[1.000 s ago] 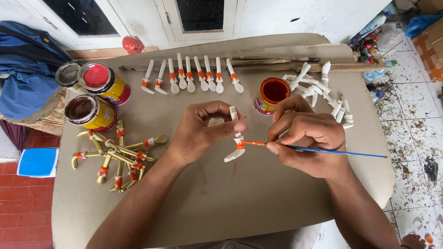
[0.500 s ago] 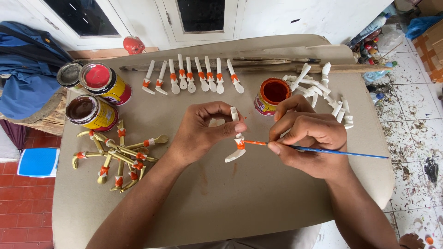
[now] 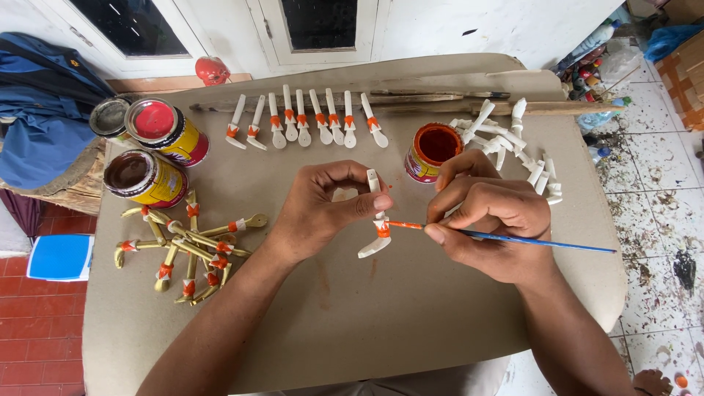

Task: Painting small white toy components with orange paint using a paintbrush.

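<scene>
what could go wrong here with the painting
The left hand pinches the white spoon right beside the wet orange band, so a finger could smear it. The open tin of orange paint sits just behind the right hand; a knuckle or the brush handle might knock it. Set down carelessly, the spoon's fresh band may mark the table.
</scene>
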